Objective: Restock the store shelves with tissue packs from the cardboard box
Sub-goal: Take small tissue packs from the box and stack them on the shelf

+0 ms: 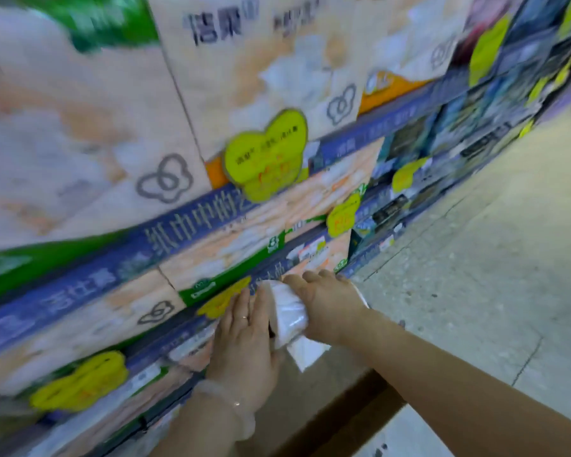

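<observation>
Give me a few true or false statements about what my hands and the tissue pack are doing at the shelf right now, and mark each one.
1. Both hands are on one white tissue pack. True: the left hand lies flat along its side and the right hand holds its other side.
2. The left hand wears a ring. True.
3. The pack is being held up at the top shelf. False: it is low, by a lower blue shelf edge.
4. The price tags on the shelves are red squares. False: the price tags are yellow-green and lobed.
5. A cardboard box shows below the arms. True.
</observation>
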`<state>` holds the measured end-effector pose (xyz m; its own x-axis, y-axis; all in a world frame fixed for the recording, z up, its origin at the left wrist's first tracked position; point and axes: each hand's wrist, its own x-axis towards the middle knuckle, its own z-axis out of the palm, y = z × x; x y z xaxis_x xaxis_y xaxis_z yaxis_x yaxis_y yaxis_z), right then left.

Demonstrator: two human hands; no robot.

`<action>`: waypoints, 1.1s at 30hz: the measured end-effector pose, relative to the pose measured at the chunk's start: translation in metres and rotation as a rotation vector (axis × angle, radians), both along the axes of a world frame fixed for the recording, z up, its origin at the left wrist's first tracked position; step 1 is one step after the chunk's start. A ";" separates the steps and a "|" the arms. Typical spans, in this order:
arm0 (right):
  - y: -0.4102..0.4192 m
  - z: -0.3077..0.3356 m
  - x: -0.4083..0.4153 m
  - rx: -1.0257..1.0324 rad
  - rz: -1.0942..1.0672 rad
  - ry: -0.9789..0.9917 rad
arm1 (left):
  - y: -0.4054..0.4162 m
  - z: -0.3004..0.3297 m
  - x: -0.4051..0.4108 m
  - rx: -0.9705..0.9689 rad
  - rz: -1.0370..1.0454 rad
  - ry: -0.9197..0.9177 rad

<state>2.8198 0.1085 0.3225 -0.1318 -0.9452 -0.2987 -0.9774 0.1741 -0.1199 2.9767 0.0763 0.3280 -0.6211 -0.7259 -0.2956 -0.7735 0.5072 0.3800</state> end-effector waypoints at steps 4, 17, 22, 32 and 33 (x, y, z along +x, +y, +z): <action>-0.010 0.096 0.041 -0.176 0.113 0.127 | 0.002 0.091 0.042 -0.147 0.037 -0.041; -0.023 0.280 0.310 -0.376 0.542 0.148 | 0.033 0.252 0.312 -0.467 0.451 0.010; -0.009 0.319 0.471 -0.434 0.750 0.133 | 0.072 0.291 0.458 -0.639 0.622 0.007; -0.017 0.401 0.660 -0.607 0.927 0.083 | 0.099 0.336 0.638 -0.699 0.802 -0.050; -0.023 0.406 0.668 -0.608 0.925 0.095 | 0.094 0.339 0.646 -0.712 0.805 -0.037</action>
<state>3.4879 0.0854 0.7286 0.7025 -0.6762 0.2221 -0.7096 -0.6897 0.1446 3.6228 0.1705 0.6672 0.1172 -0.9300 0.3485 -0.9839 -0.0610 0.1681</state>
